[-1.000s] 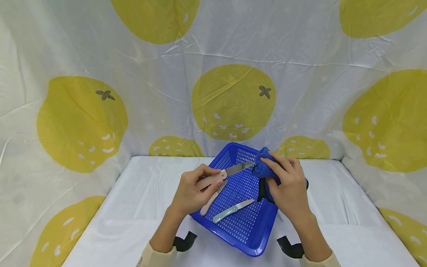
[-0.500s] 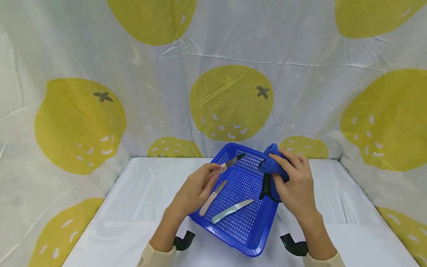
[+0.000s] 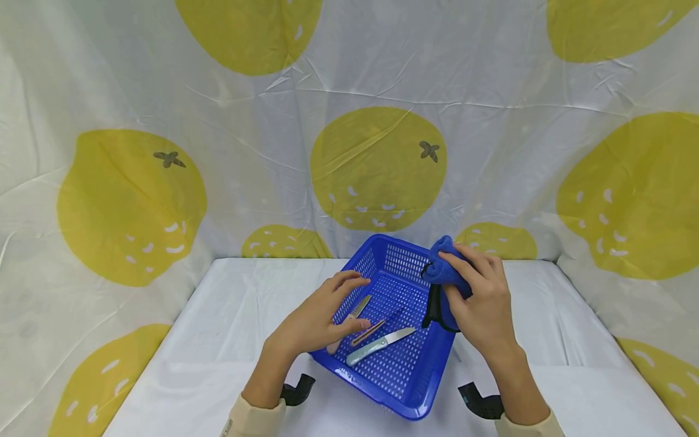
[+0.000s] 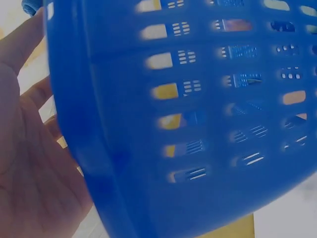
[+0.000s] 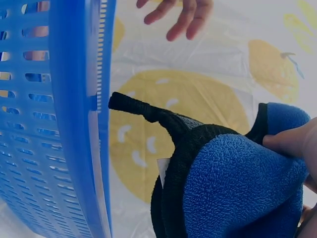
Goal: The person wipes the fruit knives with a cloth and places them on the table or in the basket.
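My left hand (image 3: 322,312) hovers over the left side of a blue plastic basket (image 3: 445,367), fingers spread and holding nothing. Below its thumb, in the basket, is a knife (image 3: 369,332) seen edge-on, its blade faint. Left of it a pink-handled knife (image 3: 360,306) lies partly hidden by the thumb. A knife with a pale blue handle (image 3: 368,350) lies nearer the front. Over the basket's right rim, my right hand (image 3: 483,297) grips a bunched blue cloth (image 3: 450,279) with black trim; in the right wrist view the cloth (image 5: 233,188) hangs beside the basket wall.
The basket stands at an angle on a white-covered table (image 3: 262,303). Behind it hangs a white curtain (image 3: 491,182) printed with yellow lemons. A black curved piece (image 3: 297,390) sticks out at the left wrist, and another black curved piece (image 3: 480,402) at the right.
The left hand drew the knife away from the cloth, then let it go; that knife is now in the basket. The right hand shifted slightly right, still holding the cloth.
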{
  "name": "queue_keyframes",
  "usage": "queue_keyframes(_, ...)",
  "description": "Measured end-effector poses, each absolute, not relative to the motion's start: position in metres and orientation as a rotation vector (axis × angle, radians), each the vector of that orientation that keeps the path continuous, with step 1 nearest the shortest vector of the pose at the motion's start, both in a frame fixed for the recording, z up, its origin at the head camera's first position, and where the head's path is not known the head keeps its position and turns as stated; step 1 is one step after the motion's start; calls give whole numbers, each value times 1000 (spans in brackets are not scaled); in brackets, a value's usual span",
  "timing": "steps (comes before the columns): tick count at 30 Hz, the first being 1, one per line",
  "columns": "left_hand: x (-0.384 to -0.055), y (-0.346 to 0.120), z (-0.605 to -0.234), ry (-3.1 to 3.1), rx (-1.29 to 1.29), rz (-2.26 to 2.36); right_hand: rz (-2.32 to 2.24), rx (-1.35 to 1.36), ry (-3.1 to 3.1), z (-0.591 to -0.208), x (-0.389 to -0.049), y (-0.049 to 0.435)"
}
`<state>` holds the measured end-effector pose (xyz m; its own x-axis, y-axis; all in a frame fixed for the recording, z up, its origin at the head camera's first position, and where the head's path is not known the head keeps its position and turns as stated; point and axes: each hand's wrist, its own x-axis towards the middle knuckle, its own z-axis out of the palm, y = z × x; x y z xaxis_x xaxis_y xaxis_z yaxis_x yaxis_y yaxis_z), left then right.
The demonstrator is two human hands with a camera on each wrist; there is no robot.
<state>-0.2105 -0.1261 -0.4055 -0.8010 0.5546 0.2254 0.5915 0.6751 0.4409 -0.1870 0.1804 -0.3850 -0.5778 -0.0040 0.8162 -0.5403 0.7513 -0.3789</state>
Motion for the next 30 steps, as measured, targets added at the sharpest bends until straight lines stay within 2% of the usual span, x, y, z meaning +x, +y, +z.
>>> queue_keyframes(16, -211, -163, -397, -2756, -763, -580, 789, 419, -2143, -390, -182, 191)
queue_keyframes(30, -210, -205, -390, -2781, -637, -546, 679, 320, -2324, -406, -173, 259)
